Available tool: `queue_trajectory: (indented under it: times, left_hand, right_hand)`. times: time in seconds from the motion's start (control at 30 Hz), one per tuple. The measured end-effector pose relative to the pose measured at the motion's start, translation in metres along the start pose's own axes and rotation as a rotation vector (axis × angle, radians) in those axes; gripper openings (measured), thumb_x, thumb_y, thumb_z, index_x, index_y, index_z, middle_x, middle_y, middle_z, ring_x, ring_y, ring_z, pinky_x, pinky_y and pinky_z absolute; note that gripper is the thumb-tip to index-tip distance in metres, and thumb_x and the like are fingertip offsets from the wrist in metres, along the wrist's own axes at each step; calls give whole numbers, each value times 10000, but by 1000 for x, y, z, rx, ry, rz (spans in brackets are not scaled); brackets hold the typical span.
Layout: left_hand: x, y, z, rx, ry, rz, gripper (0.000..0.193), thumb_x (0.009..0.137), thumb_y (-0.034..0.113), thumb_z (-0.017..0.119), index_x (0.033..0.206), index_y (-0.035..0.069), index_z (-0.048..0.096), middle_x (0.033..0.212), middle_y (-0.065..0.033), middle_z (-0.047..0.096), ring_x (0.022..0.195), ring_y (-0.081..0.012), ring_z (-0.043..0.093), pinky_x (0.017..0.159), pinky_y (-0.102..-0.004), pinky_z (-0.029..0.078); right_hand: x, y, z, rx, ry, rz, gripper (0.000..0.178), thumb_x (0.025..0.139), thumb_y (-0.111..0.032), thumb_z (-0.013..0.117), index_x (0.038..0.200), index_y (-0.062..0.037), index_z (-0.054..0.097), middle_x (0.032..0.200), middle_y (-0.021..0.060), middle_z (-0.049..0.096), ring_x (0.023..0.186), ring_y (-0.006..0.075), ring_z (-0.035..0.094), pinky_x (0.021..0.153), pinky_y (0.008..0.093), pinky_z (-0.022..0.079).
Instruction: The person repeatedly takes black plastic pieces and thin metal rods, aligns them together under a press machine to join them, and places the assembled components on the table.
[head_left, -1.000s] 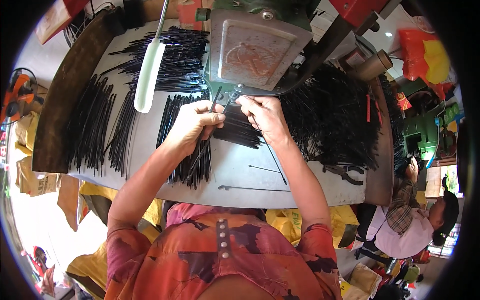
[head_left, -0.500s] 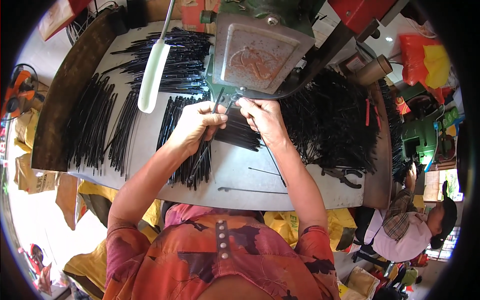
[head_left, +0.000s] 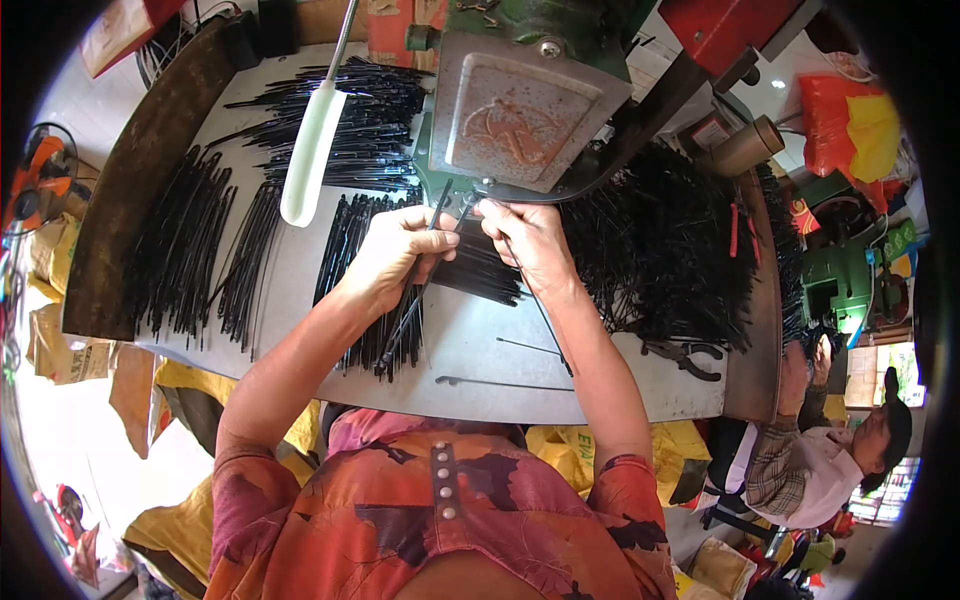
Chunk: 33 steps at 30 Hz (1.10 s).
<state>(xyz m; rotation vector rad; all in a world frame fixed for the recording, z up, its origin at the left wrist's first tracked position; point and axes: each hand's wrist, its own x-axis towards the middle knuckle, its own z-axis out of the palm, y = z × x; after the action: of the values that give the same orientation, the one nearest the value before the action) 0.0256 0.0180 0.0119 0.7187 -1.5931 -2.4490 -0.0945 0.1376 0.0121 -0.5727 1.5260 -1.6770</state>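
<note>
Both my hands work close together at the base of a green machine (head_left: 530, 110), just under its metal head. My left hand (head_left: 405, 250) pinches thin black rods that look like umbrella ribs (head_left: 408, 322); their lower ends slant down toward me. Between thumb and fingers my right hand (head_left: 535, 245) grips another black rib (head_left: 546, 326), which trails down along my right wrist. The upper ends meet at a small metal fitting (head_left: 468, 198) on the machine; the exact join is too small to make out.
Bundles of black ribs (head_left: 185, 250) lie at the left, with a large tangled heap (head_left: 660, 250) at the right. Pliers (head_left: 685, 358) rest near the right edge of the table (head_left: 500, 400). A white lamp (head_left: 312, 155) hangs at the left. A co-worker (head_left: 820, 460) sits at far right.
My hands keep nearly the same place and hold. At the far right, the co-worker's arms have shifted and the head has tilted up a little.
</note>
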Motion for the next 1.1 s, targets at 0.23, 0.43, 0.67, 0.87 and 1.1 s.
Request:
queue_trajectory:
  times: [0.23,0.43,0.67,0.87,1.1]
  left_hand:
    - [0,0,2,4,24,7,76,740,57,593,808,39,564,612,-32,555,396,-31,382,355,-160,264]
    - [-2,-1,-5,64,-21,8,119,760,98,594,684,55,513,591,-38,554,386,-44,401,346,-170,281]
    - [-1,-4,5,3,8,39,179,758,126,600,631,70,488,570,-46,551,391,-54,417,341,-173,279]
    - [6,-11,8,-17,21,101,171,755,127,606,647,57,492,574,-50,550,402,-54,418,361,-176,292]
    - [12,-14,8,-5,37,164,206,756,98,599,612,58,457,585,-68,544,392,-65,415,352,-175,283]
  right_hand:
    - [-1,1,3,20,33,55,163,801,-155,542,780,6,561,558,-35,459,399,2,333,343,152,244]
    - [-13,-1,2,88,9,186,164,811,-148,533,791,15,539,577,-7,462,396,18,347,334,159,246]
    - [-13,0,12,148,26,66,148,826,-146,525,803,0,538,613,-6,479,419,5,361,350,139,269]
    - [-9,4,17,116,77,33,146,823,-157,534,783,-17,538,604,-14,475,422,10,368,354,146,274]
    - [-3,9,18,74,108,-11,175,825,-152,518,738,0,527,575,8,478,385,29,375,320,169,272]
